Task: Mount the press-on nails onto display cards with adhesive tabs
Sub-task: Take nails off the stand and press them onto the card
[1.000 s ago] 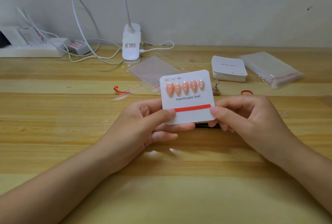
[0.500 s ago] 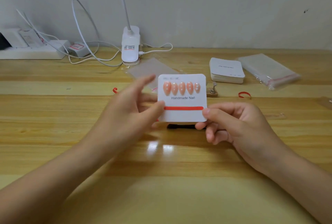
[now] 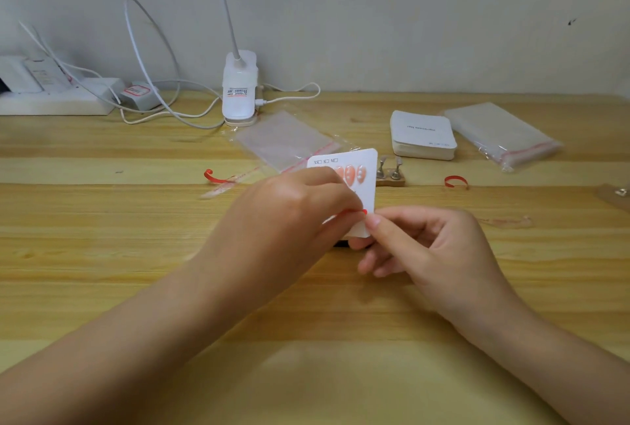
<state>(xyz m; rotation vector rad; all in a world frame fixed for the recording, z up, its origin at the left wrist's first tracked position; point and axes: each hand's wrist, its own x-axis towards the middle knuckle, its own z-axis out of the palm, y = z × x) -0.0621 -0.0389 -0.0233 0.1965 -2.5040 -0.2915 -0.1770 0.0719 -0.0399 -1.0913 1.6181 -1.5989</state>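
Observation:
A white display card (image 3: 367, 193) is held upright above the wooden desk (image 3: 136, 254). Several peach press-on nails (image 3: 349, 175) sit in a row near its top; the left ones are hidden. My left hand (image 3: 293, 216) covers most of the card, its fingertips pinched at the right end of the red adhesive strip (image 3: 358, 212), which looks lifted there. My right hand (image 3: 429, 247) grips the card's lower right corner, thumb on the front.
Behind the card lie a clear bag (image 3: 283, 140), a small nail stand (image 3: 390, 174), a stack of blank cards (image 3: 422, 133) and a pack of bags (image 3: 497, 136). Red peeled curls (image 3: 456, 181) lie on the desk. A lamp base (image 3: 239, 87) and power strip (image 3: 54, 100) stand at the wall.
My left hand let go of the card's left edge and crossed over its front to the right end of the red strip. The right hand kept hold of the card.

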